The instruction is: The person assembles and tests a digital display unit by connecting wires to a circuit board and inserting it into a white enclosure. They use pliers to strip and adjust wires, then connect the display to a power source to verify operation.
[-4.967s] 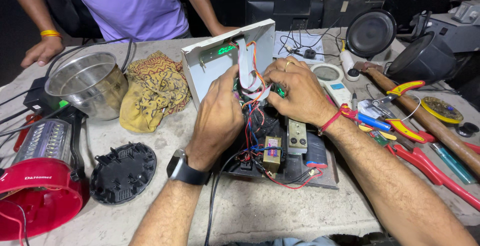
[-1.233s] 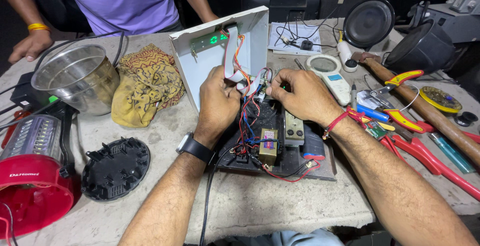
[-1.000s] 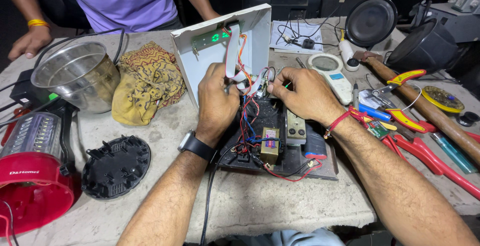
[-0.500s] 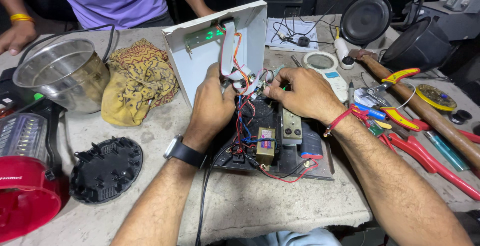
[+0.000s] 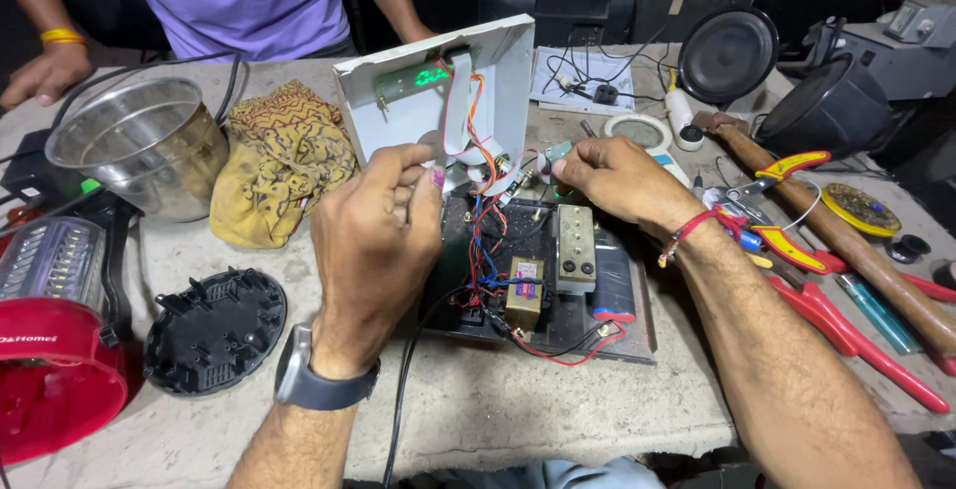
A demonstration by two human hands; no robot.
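I see a grey, stained table (image 5: 478,399). The opened device (image 5: 538,290) lies at its centre; I place the rest from it. Left: yellow cloth (image 5: 279,165), steel pot (image 5: 139,145), black round cover (image 5: 214,330), red appliance (image 5: 50,369). Right: red-handled pliers (image 5: 846,335), wooden handle (image 5: 846,240), solder reel (image 5: 861,210). Behind: paper sheet (image 5: 578,81), black speaker (image 5: 727,51).

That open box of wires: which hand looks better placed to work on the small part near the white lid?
Probably the right hand: its fingertips already pinch a small part beside the white lid. The left hand hovers over the wires, covering them.
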